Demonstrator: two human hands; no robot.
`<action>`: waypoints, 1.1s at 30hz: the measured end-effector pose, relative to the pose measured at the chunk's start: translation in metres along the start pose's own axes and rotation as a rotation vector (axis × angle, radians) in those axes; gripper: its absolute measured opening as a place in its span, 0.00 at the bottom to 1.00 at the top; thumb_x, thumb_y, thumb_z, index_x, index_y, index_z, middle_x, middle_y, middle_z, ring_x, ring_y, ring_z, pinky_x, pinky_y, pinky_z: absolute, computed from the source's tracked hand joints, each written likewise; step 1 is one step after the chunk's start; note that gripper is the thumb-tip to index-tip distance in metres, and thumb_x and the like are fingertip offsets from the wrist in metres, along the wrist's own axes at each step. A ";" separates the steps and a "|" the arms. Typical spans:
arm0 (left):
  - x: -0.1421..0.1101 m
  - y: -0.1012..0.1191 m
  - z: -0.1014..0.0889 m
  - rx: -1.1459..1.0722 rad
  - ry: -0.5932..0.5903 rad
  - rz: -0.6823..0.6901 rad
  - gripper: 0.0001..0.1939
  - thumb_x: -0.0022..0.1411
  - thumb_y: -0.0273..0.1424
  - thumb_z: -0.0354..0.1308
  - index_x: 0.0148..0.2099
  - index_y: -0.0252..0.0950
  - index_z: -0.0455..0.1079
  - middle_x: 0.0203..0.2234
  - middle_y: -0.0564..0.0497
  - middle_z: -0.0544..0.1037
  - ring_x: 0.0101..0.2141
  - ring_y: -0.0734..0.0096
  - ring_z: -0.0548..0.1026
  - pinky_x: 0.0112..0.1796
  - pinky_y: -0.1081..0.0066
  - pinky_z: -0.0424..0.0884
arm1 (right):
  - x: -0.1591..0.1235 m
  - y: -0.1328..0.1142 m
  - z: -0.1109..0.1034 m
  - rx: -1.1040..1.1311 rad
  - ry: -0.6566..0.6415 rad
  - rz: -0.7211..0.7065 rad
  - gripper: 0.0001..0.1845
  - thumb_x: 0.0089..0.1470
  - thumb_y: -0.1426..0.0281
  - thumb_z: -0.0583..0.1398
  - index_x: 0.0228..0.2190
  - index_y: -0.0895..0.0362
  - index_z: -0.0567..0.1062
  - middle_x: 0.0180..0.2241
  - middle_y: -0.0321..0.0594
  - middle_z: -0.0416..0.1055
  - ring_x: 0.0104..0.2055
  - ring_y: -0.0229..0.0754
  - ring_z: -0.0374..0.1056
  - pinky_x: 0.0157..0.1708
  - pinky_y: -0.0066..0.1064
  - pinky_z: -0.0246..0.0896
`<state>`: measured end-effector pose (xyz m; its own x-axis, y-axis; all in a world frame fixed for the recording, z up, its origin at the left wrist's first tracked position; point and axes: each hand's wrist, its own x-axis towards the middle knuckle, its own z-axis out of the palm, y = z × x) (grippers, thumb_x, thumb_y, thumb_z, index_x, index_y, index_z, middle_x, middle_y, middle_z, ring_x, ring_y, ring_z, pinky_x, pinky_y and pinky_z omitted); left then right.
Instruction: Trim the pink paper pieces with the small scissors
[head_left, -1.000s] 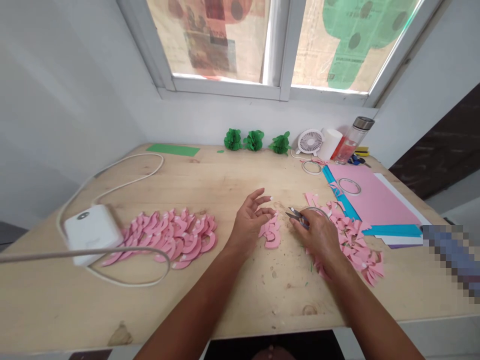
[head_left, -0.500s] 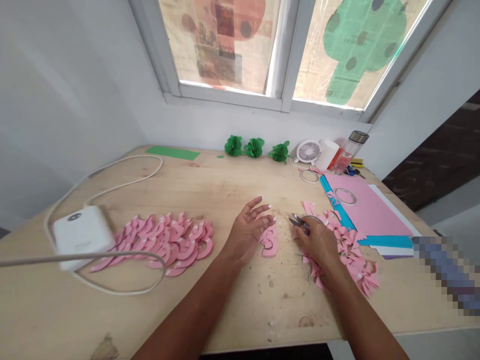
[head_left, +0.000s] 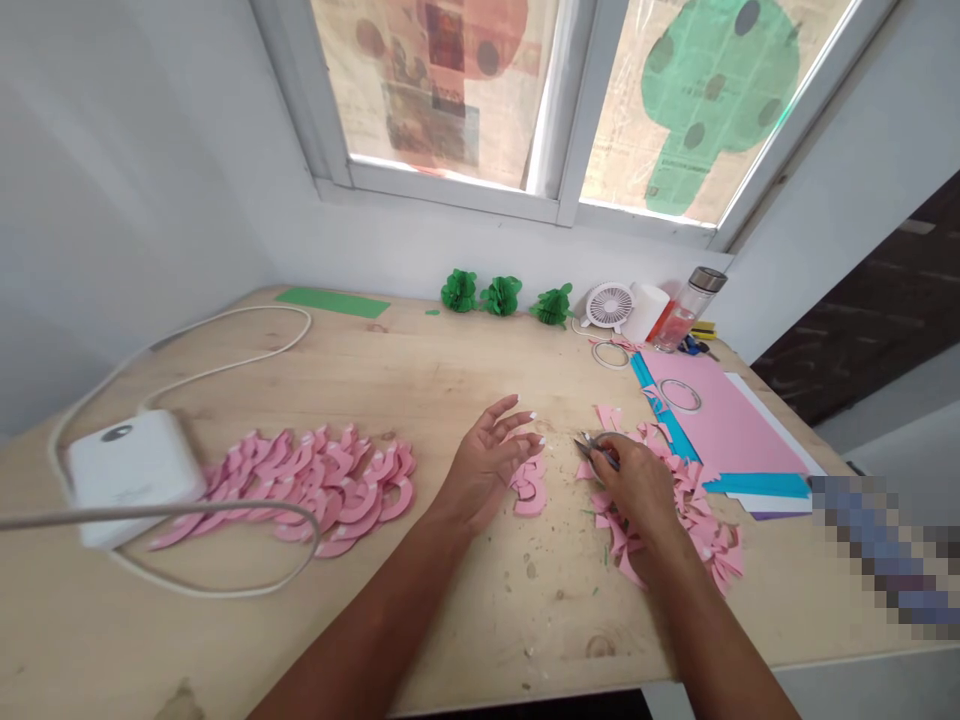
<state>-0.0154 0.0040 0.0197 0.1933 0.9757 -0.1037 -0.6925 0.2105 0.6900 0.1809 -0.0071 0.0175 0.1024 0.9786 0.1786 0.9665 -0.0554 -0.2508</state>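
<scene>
My left hand (head_left: 484, 462) is raised over the middle of the table, fingers spread, holding nothing. Just under its fingertips lies a small group of curved pink paper cutouts (head_left: 530, 495). In my right hand (head_left: 637, 485) is a pair of scissors (head_left: 592, 449), blades pointing left toward the other hand; its handles are mostly hidden by my fingers. Around and beneath that hand are scattered pink paper scraps (head_left: 694, 500). Left of my left forearm, many curved pink paper pieces (head_left: 367, 500) overlap in a large pile.
A white box-shaped device (head_left: 135, 470) with looping cables sits at the left. Green paper balls (head_left: 501, 296), a small fan (head_left: 609, 305) and a glass bottle (head_left: 686, 315) line the wall. Pink sheets (head_left: 720, 420) lie right, with a ring (head_left: 680, 394) on top.
The whole view has shifted slightly, so things appear a little further left. Both hands keep nearly the same pose, and the scissors stay in the right one.
</scene>
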 end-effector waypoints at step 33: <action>-0.006 -0.011 0.005 0.103 -0.029 -0.074 0.28 0.45 0.20 0.63 0.50 0.40 0.64 0.44 0.47 0.69 0.37 0.70 0.74 0.46 0.61 0.67 | -0.016 -0.030 -0.003 0.532 0.118 -0.385 0.08 0.54 0.69 0.52 0.28 0.56 0.70 0.23 0.37 0.66 0.25 0.36 0.60 0.26 0.28 0.55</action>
<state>-0.0053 -0.0041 0.0164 0.2622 0.9552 -0.1370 -0.6007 0.2727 0.7516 0.1511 -0.0217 0.0249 -0.1720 0.8791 0.4445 0.6941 0.4283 -0.5786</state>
